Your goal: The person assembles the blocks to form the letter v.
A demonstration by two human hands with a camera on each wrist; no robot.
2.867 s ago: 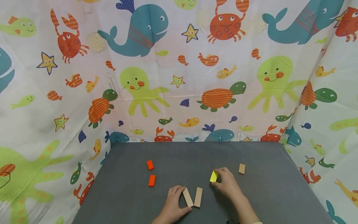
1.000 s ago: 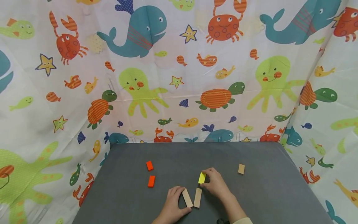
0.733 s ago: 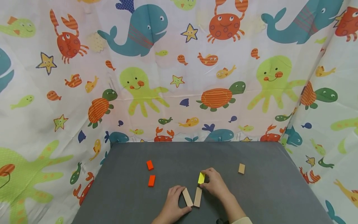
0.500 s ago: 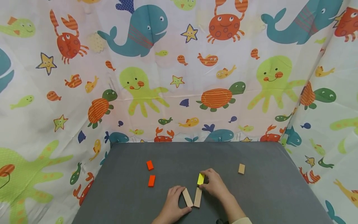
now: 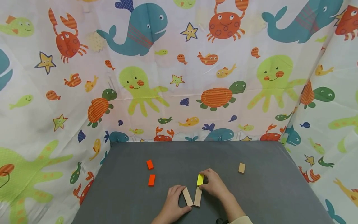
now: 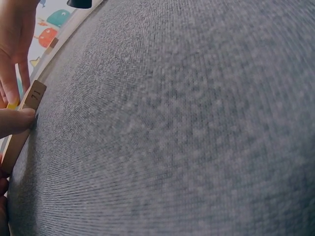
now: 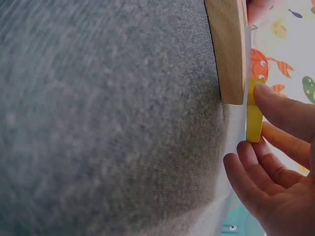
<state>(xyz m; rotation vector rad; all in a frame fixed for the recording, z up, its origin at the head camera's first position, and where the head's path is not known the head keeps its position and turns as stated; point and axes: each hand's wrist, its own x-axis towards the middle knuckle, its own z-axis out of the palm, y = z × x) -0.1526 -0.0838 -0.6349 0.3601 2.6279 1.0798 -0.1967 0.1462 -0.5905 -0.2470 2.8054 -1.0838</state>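
Two long wooden blocks lie in a V on the grey table. My left hand (image 5: 172, 206) grips the left wooden block (image 5: 187, 197), thumb at its near end and fingers at its far end. In the left wrist view, printed digits show on that block's end (image 6: 35, 94). The right wooden block (image 5: 197, 197) lies untouched beside it, their near ends close together. My right hand (image 5: 214, 184) pinches a yellow block (image 5: 200, 179) between thumb and fingers, right at the far end of the right wooden block. The right wrist view shows the yellow block (image 7: 254, 118) from the side.
Two small red-orange blocks, one farther back (image 5: 150, 164) and one nearer (image 5: 151, 180), lie left of the hands. A short wooden block (image 5: 241, 168) lies at the right. A sea-animal curtain (image 5: 179, 102) hangs behind the grey table (image 5: 126, 199).
My right hand has carried the yellow block leftward to the right wooden block's far end, then slightly toward me against it. My left hand keeps its grip in place.
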